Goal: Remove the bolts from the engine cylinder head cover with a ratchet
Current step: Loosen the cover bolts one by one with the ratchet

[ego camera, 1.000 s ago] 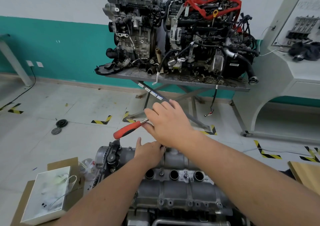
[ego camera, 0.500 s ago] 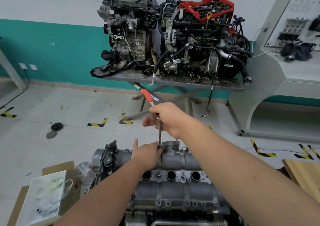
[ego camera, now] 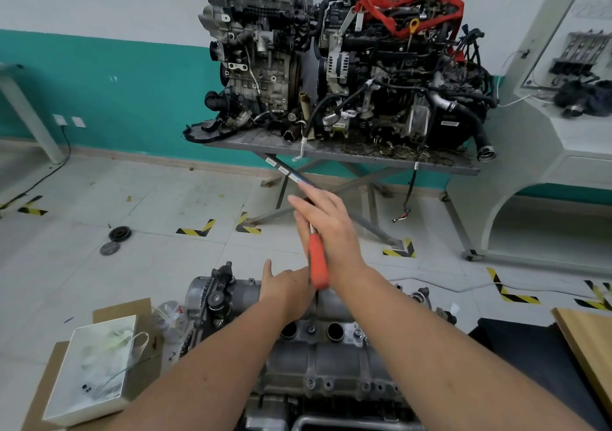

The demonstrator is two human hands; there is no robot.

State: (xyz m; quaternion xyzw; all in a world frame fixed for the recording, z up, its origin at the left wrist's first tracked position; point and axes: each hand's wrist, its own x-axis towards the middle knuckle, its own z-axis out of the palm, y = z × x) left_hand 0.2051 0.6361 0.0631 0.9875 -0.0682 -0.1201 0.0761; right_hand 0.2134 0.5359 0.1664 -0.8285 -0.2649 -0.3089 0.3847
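While the left hand (ego camera: 288,290) rests on the cylinder head cover (ego camera: 318,358) low in view, the right hand's (ego camera: 331,228) straightened fingers press the ratchet (ego camera: 318,265), apparently mid-swing on a far-edge bolt, needing another stroke.

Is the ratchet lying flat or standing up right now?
Standing up, nearly vertical. The ratchet has its orange grip low by the cylinder head cover, its shaft rising against the right hand.

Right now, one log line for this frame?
step: loosening bolt | ratchet: orange grip toward camera | right hand: fingers straight against ratchet | left hand: resting on engine cover
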